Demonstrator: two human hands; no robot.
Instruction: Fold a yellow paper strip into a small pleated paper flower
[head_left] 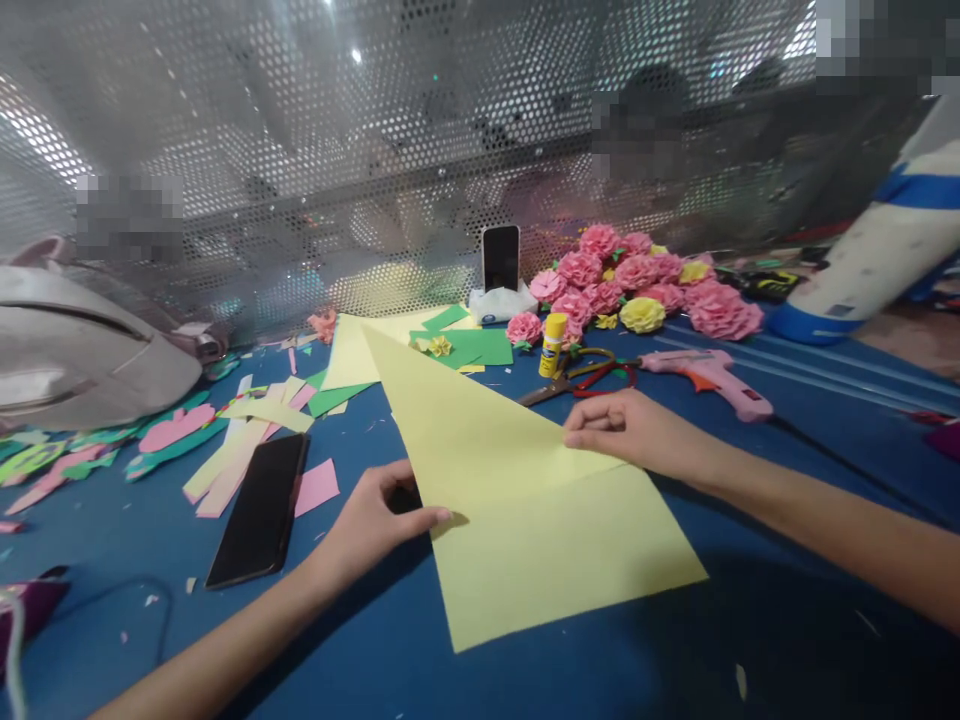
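Note:
A sheet of yellow paper [555, 555] is held just in front of me, its upper part folded over into a large triangle that points to the far left. My left hand [382, 510] grips the sheet's left edge, thumb on top and the other fingers hidden beneath. At the right side of the fold, my right hand [611, 430] pinches the paper's edge between thumb and curled fingers. Close beyond the right hand are scissors [566, 385] and an upright yellow glue stick [553, 345].
Pink and yellow paper flowers [637, 280] are heaped at the back. A pink glue gun [709, 375] lies right of the scissors. On the left are a dark phone [259, 510], paper strips [240, 450] and a pale bag [90, 345]. A perforated metal panel [300, 240] stands behind.

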